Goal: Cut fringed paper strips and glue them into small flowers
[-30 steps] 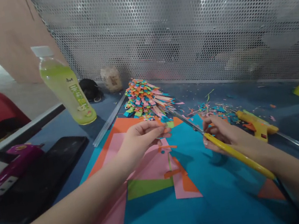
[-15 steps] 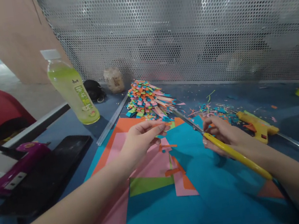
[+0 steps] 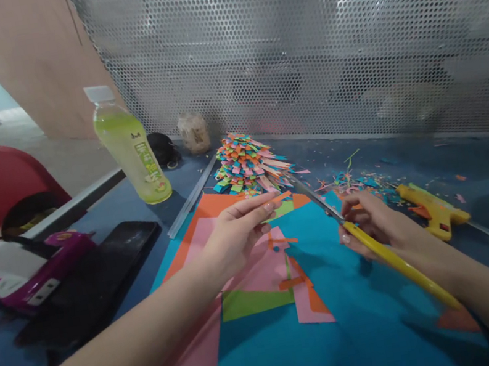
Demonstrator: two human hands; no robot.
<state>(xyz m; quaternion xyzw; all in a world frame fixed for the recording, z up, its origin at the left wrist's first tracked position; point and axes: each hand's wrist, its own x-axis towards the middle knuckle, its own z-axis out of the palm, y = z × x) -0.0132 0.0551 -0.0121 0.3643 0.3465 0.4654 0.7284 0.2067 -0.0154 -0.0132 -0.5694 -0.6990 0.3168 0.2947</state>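
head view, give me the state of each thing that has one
bottle: upright, capped, mostly full
scissors: held in right hand; whether the blades are open cannot be told
orange strip: pinched in left hand
glue gun: lying on its side
paper pile: heaped by the mesh wall
blue sheet: flat, partly cut

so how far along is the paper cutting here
Done: a pile of small coloured paper pieces sits at the back, with scraps strewn beside it. In hand: the left hand pinches a small orange strip, and the right hand holds yellow-handled scissors. Left: large uncut sheets still lie underneath.
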